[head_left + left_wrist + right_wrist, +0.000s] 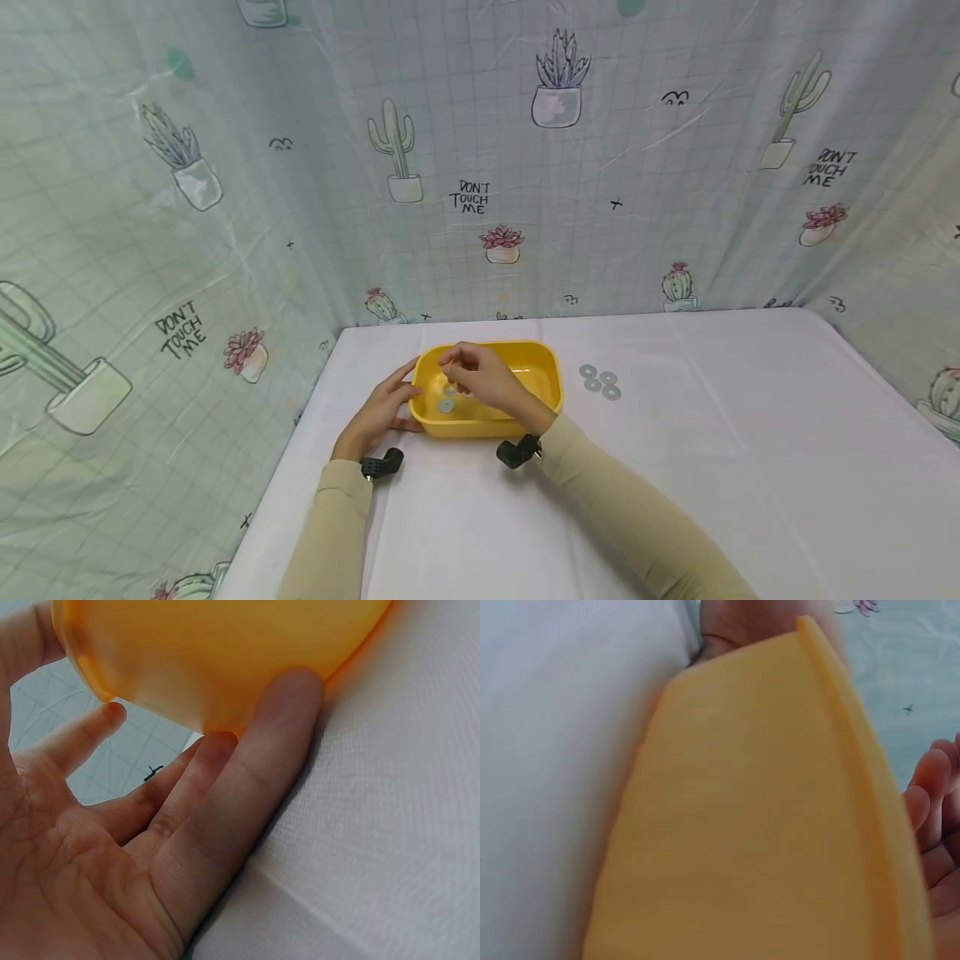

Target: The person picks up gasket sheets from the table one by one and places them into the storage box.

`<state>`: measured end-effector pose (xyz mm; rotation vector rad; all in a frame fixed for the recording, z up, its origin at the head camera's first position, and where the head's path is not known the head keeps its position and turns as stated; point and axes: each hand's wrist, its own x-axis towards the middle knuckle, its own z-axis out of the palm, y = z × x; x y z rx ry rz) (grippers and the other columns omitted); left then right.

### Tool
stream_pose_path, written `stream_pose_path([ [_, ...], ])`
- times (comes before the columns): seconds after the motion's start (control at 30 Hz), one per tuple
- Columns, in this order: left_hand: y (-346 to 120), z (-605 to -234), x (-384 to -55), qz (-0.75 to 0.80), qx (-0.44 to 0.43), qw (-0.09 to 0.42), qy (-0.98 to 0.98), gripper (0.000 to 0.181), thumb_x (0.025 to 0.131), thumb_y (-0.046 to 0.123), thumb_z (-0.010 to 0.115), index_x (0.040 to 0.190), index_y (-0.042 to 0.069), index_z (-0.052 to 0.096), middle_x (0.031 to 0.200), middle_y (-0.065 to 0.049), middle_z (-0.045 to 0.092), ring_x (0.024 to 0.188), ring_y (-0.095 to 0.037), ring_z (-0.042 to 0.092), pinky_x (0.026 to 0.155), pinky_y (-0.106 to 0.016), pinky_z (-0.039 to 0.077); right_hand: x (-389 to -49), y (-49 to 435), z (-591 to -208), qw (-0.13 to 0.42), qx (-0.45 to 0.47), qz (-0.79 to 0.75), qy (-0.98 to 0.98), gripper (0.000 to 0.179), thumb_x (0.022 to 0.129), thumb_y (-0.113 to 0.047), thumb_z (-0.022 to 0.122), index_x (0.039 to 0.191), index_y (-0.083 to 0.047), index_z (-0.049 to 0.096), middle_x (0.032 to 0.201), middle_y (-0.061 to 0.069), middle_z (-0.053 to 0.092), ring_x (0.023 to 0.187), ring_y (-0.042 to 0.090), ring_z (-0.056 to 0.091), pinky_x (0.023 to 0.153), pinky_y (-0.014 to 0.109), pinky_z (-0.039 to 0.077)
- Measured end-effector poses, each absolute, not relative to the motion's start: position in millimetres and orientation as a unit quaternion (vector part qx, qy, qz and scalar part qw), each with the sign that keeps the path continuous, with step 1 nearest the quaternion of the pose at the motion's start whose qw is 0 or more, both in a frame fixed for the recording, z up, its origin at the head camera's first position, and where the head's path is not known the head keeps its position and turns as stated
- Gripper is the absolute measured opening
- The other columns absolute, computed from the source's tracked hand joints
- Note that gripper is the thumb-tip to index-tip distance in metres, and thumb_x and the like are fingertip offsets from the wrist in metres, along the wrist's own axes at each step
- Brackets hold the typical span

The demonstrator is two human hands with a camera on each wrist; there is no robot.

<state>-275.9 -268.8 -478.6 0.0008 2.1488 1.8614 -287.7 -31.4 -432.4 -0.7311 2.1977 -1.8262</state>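
A yellow rectangular tray (450, 429) stands on the white table. My left hand (382, 412) holds its left end; in the left wrist view the thumb (292, 697) lies along the outer wall and other fingertips reach the rim. Flat grey washers (446, 406) lie inside, at the left of the tray. Over them hovers my right hand (483, 377), its fingers bent and thumb close to the index finger. In the right wrist view its fingertips (932, 774) show past the tray's wall (742, 787); I cannot tell whether they pinch a washer.
Several more grey washers (601, 382) lie in a small cluster on the table, just right of the tray. The white tablecloth (712, 467) stretches to the right. Behind and to the left hang curtains (450, 275) printed with potted cacti.
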Motion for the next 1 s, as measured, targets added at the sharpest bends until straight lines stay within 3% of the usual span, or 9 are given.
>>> stream_pose_path([
  [0.2,-268.9,-478.2,-276.5,0.65,0.0,0.143,0.746,0.061,0.103,0.022,0.054,0.157,0.041,0.036,0.143,-0.021,0.051,0.107,-0.029,0.065,0.079,-0.052,0.065,-283.2,11.7,-421.1,0.082,-0.258,-0.636,0.723,0.019,0.103,-0.018,0.06,0.117,-0.007,0.067,0.09,0.007,0.062,0.071,0.019,0.053,0.064,0.025,0.053],
  [0.37,-268.1,-479.7,-274.9,0.644,-0.008,0.145,0.751,0.06,0.103,0.024,0.054,0.158,0.041,0.035,0.144,-0.02,0.051,0.107,-0.028,0.065,0.079,-0.05,0.066,-283.9,54.3,-421.1,0.047,-0.245,-0.646,0.722,0.018,0.102,-0.017,0.062,0.115,-0.005,0.067,0.088,0.008,0.062,0.07,0.019,0.055,0.063,0.023,0.054],
  [0.77,-268.9,-481.7,-274.7,0.636,-0.018,0.139,0.759,0.061,0.103,0.027,0.054,0.158,0.042,0.034,0.148,-0.019,0.049,0.111,-0.03,0.065,0.079,-0.049,0.066,-294.5,136.8,-433.1,0.023,-0.071,-0.604,0.794,0.025,0.103,-0.026,0.062,0.118,-0.007,0.065,0.094,0.008,0.063,0.081,0.024,0.058,0.075,0.029,0.06],
  [1.0,-268.9,-482.1,-275.6,0.641,-0.006,0.142,0.754,0.061,0.102,0.027,0.055,0.158,0.042,0.035,0.146,-0.02,0.049,0.109,-0.03,0.064,0.08,-0.049,0.066,-299.4,159.1,-439.1,0.034,-0.059,-0.499,0.864,0.023,0.104,-0.022,0.058,0.121,-0.008,0.064,0.108,0.023,0.065,0.091,0.036,0.061,0.082,0.039,0.059],
])
